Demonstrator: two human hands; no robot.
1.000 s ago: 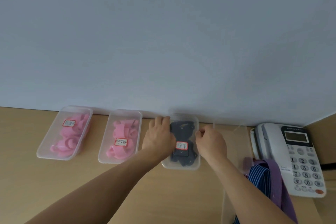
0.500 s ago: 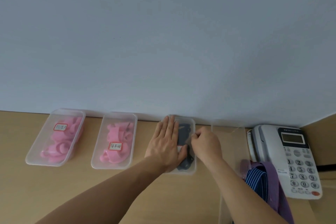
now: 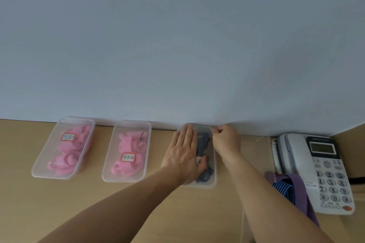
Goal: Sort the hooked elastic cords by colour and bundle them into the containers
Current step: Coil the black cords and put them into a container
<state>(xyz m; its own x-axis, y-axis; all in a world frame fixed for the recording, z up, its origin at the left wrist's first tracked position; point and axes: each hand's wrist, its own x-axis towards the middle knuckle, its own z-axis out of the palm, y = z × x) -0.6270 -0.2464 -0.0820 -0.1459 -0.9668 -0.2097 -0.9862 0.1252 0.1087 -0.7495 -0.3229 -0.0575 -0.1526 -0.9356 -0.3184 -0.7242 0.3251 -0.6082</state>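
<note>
Within the last second the left grip (image 3: 183, 156) has been flattened, fingers straight, onto the top of the third container (image 3: 214, 171), while the right grip (image 3: 227, 140) has been shifted to its far right corner, which is pinched by curled fingers; the closing is judged nearly done. Dark cords (image 3: 203, 142) are seen beneath the left grip; pink cords (image 3: 128, 144) are held in the labelled middle container (image 3: 107, 173) left of it, and in the end container (image 3: 39, 167) further left on the worktop (image 3: 98, 203).

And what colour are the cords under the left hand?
The cords are dark grey; head view shows them.
</note>
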